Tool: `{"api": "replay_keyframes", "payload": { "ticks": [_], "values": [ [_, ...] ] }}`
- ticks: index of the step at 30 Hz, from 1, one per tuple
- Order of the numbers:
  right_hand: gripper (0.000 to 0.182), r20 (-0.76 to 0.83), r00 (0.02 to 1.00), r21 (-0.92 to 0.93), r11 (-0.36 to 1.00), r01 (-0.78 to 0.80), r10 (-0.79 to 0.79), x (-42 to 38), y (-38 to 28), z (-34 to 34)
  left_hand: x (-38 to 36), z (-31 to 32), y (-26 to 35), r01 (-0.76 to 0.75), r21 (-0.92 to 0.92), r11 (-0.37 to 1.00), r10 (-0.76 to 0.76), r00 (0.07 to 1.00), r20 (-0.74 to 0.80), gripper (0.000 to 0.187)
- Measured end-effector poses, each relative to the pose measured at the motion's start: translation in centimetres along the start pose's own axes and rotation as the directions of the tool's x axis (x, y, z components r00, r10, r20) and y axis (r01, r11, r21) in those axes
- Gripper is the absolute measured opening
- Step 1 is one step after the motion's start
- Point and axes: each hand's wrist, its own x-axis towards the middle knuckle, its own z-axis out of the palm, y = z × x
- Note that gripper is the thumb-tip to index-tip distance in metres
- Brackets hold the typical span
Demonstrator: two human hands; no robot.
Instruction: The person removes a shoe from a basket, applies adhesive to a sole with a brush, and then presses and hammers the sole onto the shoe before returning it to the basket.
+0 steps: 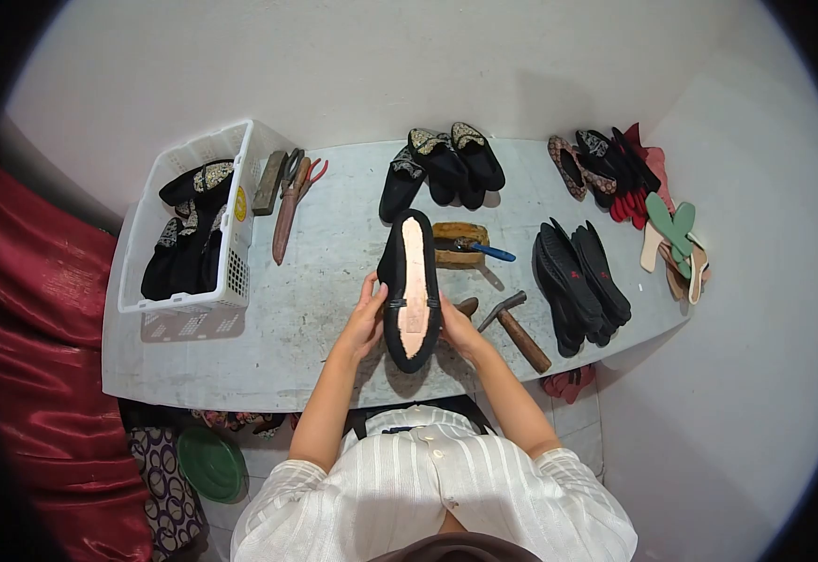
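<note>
Head view: we grip shoe (410, 286) upside down over table (334, 272) centre, left hand (368, 314) and right hand (454, 323) clasping its sides, pink insole up. Step looks like edge pressing; next needs firm, even thumb pressure. Hammer (519, 330) near right.

Both hands, the left hand (367, 318) and right hand (456, 326), grip a black shoe (410, 290) sole-up over the desk (334, 272). A hammer (517, 330) lies just right of it. A white basket (231, 281) of shoes stands at the left.
</note>
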Motion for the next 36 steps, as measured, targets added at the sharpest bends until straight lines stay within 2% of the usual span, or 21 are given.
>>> {"api": "replay_keyframes", "payload": {
  "ticks": [1,3,6,9,10,11,12,13,14,15,17,18,19,22,23,25,26,30,33,36],
  "values": [
    [0.058,-0.019,1.000,-0.085,0.996,-0.014,0.013,0.2,0.2,0.2,0.4,-0.6,-0.5,-0.017,-0.035,0.999,0.017,1.000,0.003,0.034],
    [0.059,-0.050,0.995,-0.157,0.985,0.076,-0.085,0.1,0.6,0.9,0.8,-1.3,-1.3,-0.031,-0.071,0.997,0.032,0.999,0.006,0.033],
    [0.061,-0.113,0.982,-0.212,0.969,0.124,-0.151,0.0,0.6,1.6,0.8,-1.4,-1.6,-0.048,-0.110,0.993,0.049,0.999,0.004,0.029],
    [0.058,-0.124,0.980,-0.157,0.978,0.136,-0.156,-0.2,0.5,1.6,0.1,-1.6,-1.1,-0.044,-0.047,0.998,0.043,0.999,-0.015,0.027],
    [0.058,-0.128,0.979,-0.154,0.978,0.141,-0.161,-0.2,0.8,1.3,-0.1,-2.0,-0.7,-0.073,0.146,0.987,0.087,0.992,-0.096,0.025],
    [0.047,-0.170,0.957,-0.161,0.965,0.208,-0.235,0.0,1.3,0.9,-0.4,-2.3,-0.3,-0.084,0.335,0.938,0.147,0.975,-0.166,0.023],
    [0.037,-0.210,0.929,-0.172,0.947,0.272,-0.305,-0.2,1.4,0.8,-0.9,-2.3,0.1,-0.086,0.338,0.937,0.147,0.976,-0.160,0.023],
    [0.037,-0.214,0.927,-0.169,0.946,0.275,-0.308,-0.7,1.7,0.6,-1.5,-2.4,0.5,-0.120,0.370,0.921,0.213,0.951,-0.223,0.021],
    [0.026,-0.251,0.837,-0.311,0.859,0.407,-0.487,-1.3,1.9,0.4,-2.2,-2.5,1.0,-0.150,0.403,0.903,0.279,0.918,-0.283,0.020],
    [0.017,-0.258,0.716,-0.453,0.736,0.503,-0.649,-2.0,2.0,0.5,-3.1,-2.5,1.4,-0.147,0.405,0.903,0.275,0.920,-0.280,0.020],
    [0.013,-0.300,0.699,-0.485,0.735,0.474,-0.649,-4.7,0.8,1.8,-5.0,-2.3,2.3,-0.264,0.430,0.863,0.358,0.921,-0.153,0.018],
    [0.013,-0.262,0.656,-0.577,0.660,0.482,-0.708,-6.2,0.2,2.5,-6.2,-1.4,2.8,-0.321,0.421,0.848,0.402,0.908,-0.117,0.015],
    [0.012,-0.217,0.612,-0.661,0.576,0.481,-0.760,-7.5,-0.2,3.2,-7.0,-1.2,2.7,-0.318,0.420,0.850,0.397,0.911,-0.113,0.015],
    [0.011,-0.210,0.548,-0.728,0.503,0.466,-0.810,-10.3,-0.2,4.7,-9.1,-0.6,2.2,-0.407,0.551,0.728,0.481,0.877,0.011,0.011],
    [0.010,-0.197,0.519,-0.766,0.461,0.448,-0.832,-11.4,-0.1,5.1,-9.8,-0.1,2.1,-0.408,0.549,0.730,0.473,0.881,0.025,0.011],
    [0.010,-0.242,0.477,-0.774,0.465,0.430,-0.845,-13.1,0.2,5.8,-11.2,1.4,2.1,-0.408,0.733,0.544,0.527,0.846,0.080,0.009],
    [0.010,-0.249,0.448,-0.787,0.449,0.423,-0.859,-13.9,0.5,5.9,-11.7,2.0,2.1,-0.422,0.742,0.521,0.541,0.836,0.096,0.010],
    [0.011,-0.236,0.375,-0.850,0.377,0.367,-0.897,-16.4,1.1,5.3,-13.0,3.8,1.5,-0.399,0.780,0.482,0.486,0.862,0.140,0.009],
    [0.011,-0.257,0.331,-0.858,0.372,0.354,-0.908,-17.5,1.1,4.2,-13.0,5.3,0.8,-0.417,0.808,0.416,0.472,0.859,0.200,0.009],
    [0.011,-0.280,0.329,-0.867,0.385,0.315,-0.902,-18.3,0.9,2.2,-12.4,7.1,-0.3,-0.454,0.797,0.397,0.445,0.855,0.266,0.009]
  ]
}}
